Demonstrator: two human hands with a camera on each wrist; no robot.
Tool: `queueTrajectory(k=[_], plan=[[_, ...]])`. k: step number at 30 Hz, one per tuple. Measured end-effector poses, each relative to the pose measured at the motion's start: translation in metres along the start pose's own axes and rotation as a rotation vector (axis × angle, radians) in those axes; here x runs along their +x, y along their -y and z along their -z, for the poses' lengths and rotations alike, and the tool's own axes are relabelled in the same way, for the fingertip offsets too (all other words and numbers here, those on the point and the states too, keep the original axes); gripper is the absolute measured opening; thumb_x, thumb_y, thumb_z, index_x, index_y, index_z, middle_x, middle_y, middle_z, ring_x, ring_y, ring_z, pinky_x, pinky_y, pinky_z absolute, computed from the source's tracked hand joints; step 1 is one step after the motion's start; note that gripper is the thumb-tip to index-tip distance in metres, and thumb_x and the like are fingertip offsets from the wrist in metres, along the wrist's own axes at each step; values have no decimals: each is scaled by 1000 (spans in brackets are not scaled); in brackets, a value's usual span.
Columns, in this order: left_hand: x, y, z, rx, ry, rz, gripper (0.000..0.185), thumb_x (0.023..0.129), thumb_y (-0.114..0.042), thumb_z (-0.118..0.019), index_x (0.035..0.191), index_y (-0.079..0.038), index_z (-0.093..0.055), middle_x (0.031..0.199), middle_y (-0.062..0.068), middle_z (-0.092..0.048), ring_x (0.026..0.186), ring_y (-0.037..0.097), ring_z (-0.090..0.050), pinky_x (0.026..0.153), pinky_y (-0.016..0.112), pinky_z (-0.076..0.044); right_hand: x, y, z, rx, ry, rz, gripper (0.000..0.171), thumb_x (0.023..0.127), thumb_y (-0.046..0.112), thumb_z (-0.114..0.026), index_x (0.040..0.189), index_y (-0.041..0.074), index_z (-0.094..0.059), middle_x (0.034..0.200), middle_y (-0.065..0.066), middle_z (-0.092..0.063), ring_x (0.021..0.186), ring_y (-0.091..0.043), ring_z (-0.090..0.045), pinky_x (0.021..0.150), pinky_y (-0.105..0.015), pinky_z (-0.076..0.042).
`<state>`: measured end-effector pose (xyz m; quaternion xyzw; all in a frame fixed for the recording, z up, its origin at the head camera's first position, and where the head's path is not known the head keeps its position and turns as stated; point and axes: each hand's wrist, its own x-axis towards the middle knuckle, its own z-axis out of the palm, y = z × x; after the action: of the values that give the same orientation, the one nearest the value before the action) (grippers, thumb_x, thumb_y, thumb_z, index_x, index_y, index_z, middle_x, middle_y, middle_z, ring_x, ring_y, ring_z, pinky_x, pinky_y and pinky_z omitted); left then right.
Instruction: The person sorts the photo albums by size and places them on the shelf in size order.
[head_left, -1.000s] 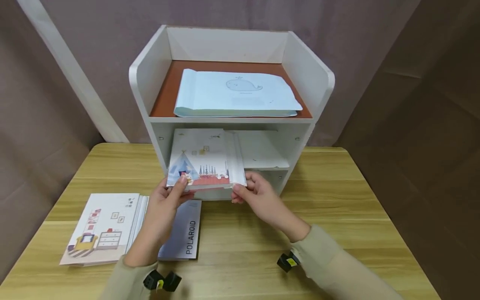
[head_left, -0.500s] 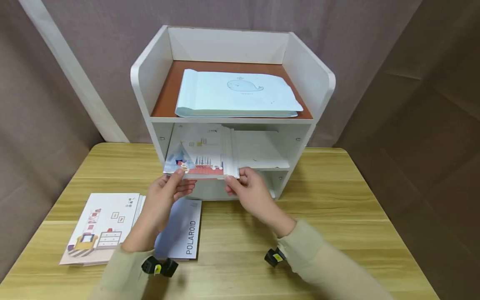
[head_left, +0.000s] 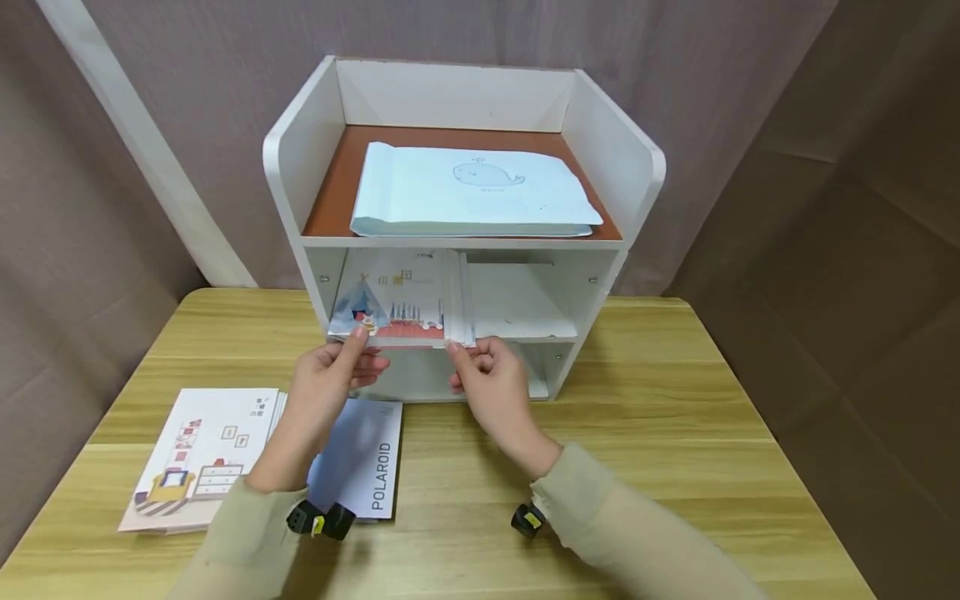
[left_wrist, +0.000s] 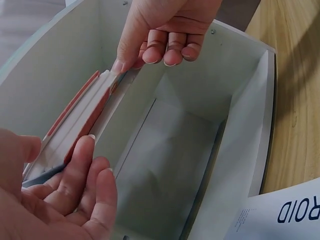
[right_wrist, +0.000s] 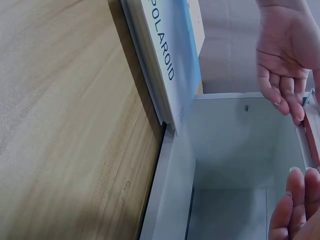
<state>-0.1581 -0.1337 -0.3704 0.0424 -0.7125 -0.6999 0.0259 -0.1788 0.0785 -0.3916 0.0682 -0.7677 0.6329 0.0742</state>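
Your work surface is a light wooden table (head_left: 675,400). Directly on it stand a white three-tier shelf unit (head_left: 300,167), a stack of illustrated room-scene booklets (head_left: 202,454) and, just beside them, a grey-blue booklet lettered POLAROID (head_left: 367,467).

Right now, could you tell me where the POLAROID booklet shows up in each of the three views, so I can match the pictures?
Head: the POLAROID booklet lies flat on the wooden table, lower left of centre, in front of the white shelf unit.
Left wrist: only its corner shows, at the bottom right edge.
Right wrist: upper centre, lettering running down the cover.
Shared landmark: the white shelf unit's open lower compartment, next to the booklet in all three views.
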Motion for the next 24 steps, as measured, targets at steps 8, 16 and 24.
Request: queueTrajectory(k=[8,16,24], plan=[[-7,3,7,45,65,-27,62,97,-52,-48,118,6,-57,108,22,-64,99,33,-65,81,32,-56,-5,-1,1,45,32,-54,28,94,24,-66,102,-1,-56,72,-19,-66,68,-36,-67,63,-36,-59],[-27,4,35,208,61,-94,57,100,-47,-47,125,2,-58,111,20,-63,94,18,-66,80,30,-56,-31,-5,-28,95,148,-96,34,90,34,-70,101,5,-56,75,-12,-66,69,-35,-66,65,-45,-58],[-44,14,77,444,-58,-140,52,100,-41,-50,128,2,-56,114,19,-63,89,3,-63,73,21,-55,-54,11,-89,214,307,-191,33,88,26,-73,107,7,-54,83,-5,-63,70,-33,-67,56,-36,-58]])
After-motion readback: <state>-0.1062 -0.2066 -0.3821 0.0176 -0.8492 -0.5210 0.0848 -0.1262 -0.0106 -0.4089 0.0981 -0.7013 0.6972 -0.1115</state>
